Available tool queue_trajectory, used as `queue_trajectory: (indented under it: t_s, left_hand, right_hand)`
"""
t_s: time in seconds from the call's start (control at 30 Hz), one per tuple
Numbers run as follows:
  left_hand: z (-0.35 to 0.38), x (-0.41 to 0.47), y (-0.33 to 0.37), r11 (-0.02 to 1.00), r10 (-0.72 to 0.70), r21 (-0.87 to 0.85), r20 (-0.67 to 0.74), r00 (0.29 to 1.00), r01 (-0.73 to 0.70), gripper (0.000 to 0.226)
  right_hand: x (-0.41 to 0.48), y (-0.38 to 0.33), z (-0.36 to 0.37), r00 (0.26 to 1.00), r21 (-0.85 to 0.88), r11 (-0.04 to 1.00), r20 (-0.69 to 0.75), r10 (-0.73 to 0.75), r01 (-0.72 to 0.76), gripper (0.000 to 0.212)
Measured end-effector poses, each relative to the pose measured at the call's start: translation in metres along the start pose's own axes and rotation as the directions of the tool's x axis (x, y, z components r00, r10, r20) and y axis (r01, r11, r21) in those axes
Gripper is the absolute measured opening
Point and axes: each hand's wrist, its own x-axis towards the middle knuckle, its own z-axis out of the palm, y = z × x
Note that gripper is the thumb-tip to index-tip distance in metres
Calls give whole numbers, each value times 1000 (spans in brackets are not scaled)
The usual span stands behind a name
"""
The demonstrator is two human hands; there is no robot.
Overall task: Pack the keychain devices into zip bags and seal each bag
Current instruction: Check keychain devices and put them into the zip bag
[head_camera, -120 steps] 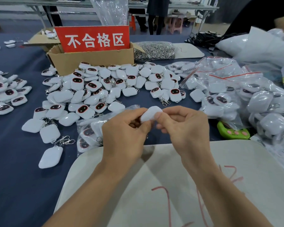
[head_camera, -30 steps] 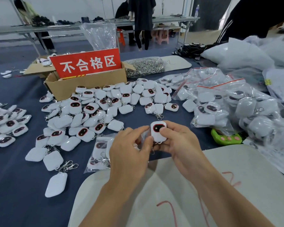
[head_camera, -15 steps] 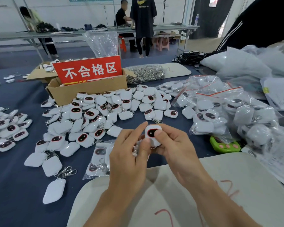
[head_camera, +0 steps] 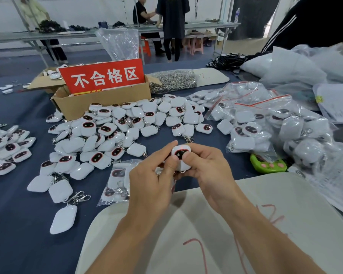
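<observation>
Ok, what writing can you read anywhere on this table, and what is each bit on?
"不合格区": white characters on the red sign standing in the cardboard box.
Red handwritten strokes on the near white board: not legible.
Faint handwritten mark on the far white board: too faint to read.
Print on the paper sheets at the right: too small and blurred to read.
</observation>
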Motion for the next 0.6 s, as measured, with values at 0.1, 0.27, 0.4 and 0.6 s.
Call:
queue_trajectory:
  t_s: [0.1, 0.27, 0.4, 0.6]
  left_hand:
    - [0, 0, -1, 1000, -9, -6, -5, 1000, 9, 32]
    - [0, 1, -5, 999, -45, -31, -8, 999, 44, 31]
    - [0, 1, -4, 998, -41, -53, 13, 999, 42, 33]
    - [-1, 1, -2, 980, -74, -180, 60, 995, 84, 40]
  right_hand:
    - [0, 1, 1, 1000, -22, 1000, 7, 0, 0, 29]
    - [-2, 0, 2, 1000, -49, 999, 11, -8, 8, 29]
    - [-3, -1, 2, 1000, -79, 997, -14, -21, 20, 21]
    - [-3, 0, 1, 996, -103, 994, -77, -34, 26, 20]
